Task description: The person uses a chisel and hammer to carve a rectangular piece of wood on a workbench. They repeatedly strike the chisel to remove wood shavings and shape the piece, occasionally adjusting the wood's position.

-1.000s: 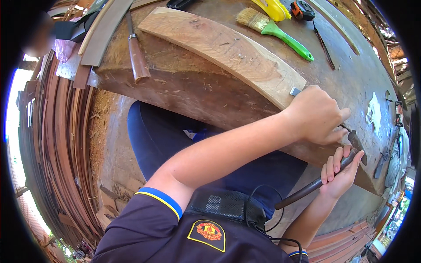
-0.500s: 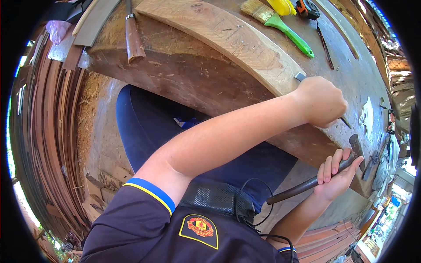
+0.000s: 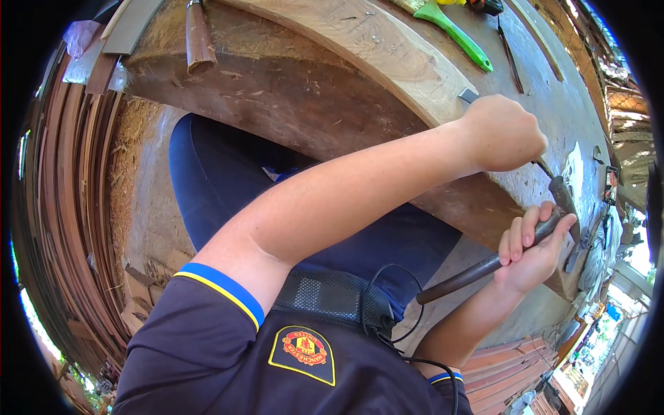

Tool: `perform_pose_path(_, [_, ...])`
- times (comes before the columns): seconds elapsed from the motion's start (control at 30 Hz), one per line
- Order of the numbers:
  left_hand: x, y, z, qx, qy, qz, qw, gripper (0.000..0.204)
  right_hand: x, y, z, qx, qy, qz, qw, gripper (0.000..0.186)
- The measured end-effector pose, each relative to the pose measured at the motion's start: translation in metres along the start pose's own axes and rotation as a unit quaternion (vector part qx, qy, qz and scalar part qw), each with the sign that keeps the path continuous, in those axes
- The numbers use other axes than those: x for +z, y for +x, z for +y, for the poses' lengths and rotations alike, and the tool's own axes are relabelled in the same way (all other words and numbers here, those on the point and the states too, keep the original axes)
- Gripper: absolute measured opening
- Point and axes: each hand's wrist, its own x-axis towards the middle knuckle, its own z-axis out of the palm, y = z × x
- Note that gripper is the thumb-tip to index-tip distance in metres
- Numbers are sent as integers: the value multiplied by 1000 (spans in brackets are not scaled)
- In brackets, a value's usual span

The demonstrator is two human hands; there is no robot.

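Observation:
My left hand (image 3: 503, 133) is closed in a fist around a chisel. The chisel's flat metal blade (image 3: 469, 95) rests on the near right part of a curved wooden board (image 3: 387, 59), and its thin dark rear end sticks out past my fist. Below it, my right hand (image 3: 527, 249) grips a hammer close to the head, with the dark handle (image 3: 460, 278) slanting down toward my body. The hammer head (image 3: 564, 197) is right by the chisel's rear end; whether they touch, I cannot tell.
The board lies on a thick wooden workbench (image 3: 242, 97). On it are a wood-handled tool (image 3: 199, 45), a green-handled brush (image 3: 460, 41), a thin dark tool (image 3: 510, 55) and a tape measure (image 3: 487, 5). Long wooden strips (image 3: 62, 214) stand stacked at the left.
The hammer in my right hand has come up closer to the chisel's rear end. My left hand still holds the chisel on the board. The whole view has shifted slightly.

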Motion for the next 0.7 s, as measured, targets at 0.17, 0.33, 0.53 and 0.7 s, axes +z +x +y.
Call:
perform_pose_path(0.17, [1, 1, 1, 2, 3, -22, 1000, 10, -17, 10, -11, -62, -5, 60, 996, 44])
perform_pose_path(0.33, [-1, -1, -3, -11, -7, -7, 1000, 11, -6, 3, -3, 3, -20, 0, 1000, 45])
perform_pose_path(0.53, [-6, 3, -3, -19, -11, -37, 999, 11, 2, 9, 1, 27, -14, 8, 1000, 45])
perform_pose_path(0.7, [-18, 5, -10, 20, -45, -79, 996, 10, -17, 14, -5, -19, 5, -14, 1000, 45])
